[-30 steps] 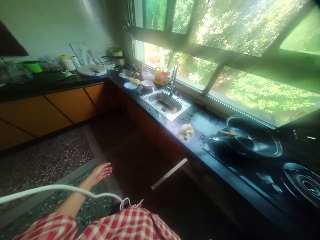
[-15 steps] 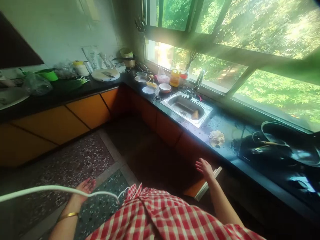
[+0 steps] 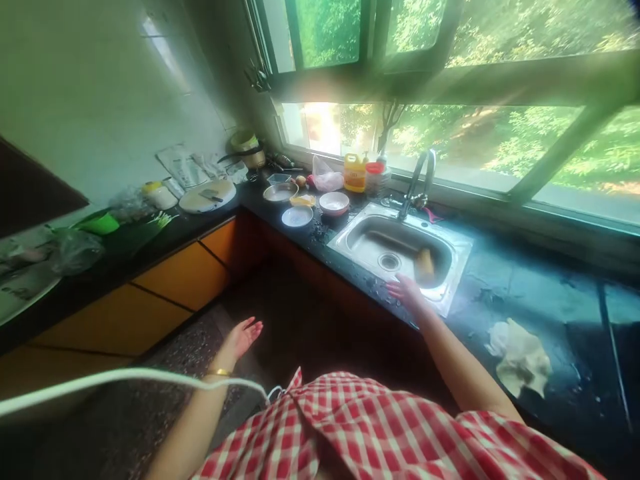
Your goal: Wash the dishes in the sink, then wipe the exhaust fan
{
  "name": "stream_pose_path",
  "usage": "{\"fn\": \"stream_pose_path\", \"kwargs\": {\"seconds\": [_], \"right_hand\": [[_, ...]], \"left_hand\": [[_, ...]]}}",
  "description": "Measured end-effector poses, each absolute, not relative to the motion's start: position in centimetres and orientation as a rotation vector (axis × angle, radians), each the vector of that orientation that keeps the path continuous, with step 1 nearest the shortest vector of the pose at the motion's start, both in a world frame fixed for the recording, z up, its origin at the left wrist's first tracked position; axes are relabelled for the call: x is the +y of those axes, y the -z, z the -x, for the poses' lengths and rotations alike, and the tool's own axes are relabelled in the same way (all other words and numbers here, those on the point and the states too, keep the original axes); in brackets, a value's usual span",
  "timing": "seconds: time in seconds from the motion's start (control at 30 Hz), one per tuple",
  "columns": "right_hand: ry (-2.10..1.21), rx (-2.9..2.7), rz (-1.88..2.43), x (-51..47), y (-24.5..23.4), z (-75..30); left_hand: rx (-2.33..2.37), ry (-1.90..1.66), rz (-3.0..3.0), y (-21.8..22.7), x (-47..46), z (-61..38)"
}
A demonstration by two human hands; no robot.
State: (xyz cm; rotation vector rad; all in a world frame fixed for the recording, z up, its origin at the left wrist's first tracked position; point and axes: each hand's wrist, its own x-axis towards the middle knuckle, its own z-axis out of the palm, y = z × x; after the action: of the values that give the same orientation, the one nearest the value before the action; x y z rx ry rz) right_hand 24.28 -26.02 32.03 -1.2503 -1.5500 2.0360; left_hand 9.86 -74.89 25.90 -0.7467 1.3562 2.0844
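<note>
My right hand (image 3: 407, 293) reaches out flat with fingers stretched, resting at the front rim of the steel sink (image 3: 453, 267) set in the black counter. It holds nothing. Inside the basin lies a yellowish sponge-like thing (image 3: 425, 263), just beyond my fingertips. A tap (image 3: 419, 177) stands behind the sink. My left hand (image 3: 243, 335) hangs open over the floor, fingers spread, a gold bangle on its wrist. I wear a red and white checked top.
A crumpled cloth (image 3: 520, 357) lies on the counter right of the sink. Bowls (image 3: 334, 201) and a plate (image 3: 297, 216), a yellow bottle (image 3: 354, 173) and a round cutting board with a knife (image 3: 207, 196) sit further left. Orange cabinets (image 3: 165, 280) line the corner. A white cable (image 3: 125, 379) crosses low.
The view has swung left and nearer the sink; the stove and pan have left the picture. My right hand moved from the drawer edge up to the sink's front rim. My left hand rose slightly.
</note>
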Motion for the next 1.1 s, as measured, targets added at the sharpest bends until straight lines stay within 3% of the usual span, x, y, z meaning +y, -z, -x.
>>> {"fn": "stream_pose_path", "kwargs": {"seconds": [0.23,0.47,0.63,0.93,1.1], "right_hand": [[-2.114,-1.667,1.11,-25.0,-36.5,-4.0],[-2.108,-1.486,1.355,-23.6,-34.4,13.4],[-1.993,-1.306,1.549,-22.1,-32.7,21.9],[-1.837,-1.093,1.655,-21.6,-31.6,24.3],[-2.123,-0.701,1.376,-23.9,-30.9,17.6]], "left_hand": [[1.355,-2.013,0.599,-28.6,-63.5,4.0],[1.458,-1.921,0.427,-27.3,-55.7,25.3],[1.63,-1.613,0.259,-25.7,-52.6,35.9],[1.816,-1.126,0.061,-24.5,-51.7,41.6],[1.817,-1.086,-0.034,-24.6,-52.8,41.8]]}}
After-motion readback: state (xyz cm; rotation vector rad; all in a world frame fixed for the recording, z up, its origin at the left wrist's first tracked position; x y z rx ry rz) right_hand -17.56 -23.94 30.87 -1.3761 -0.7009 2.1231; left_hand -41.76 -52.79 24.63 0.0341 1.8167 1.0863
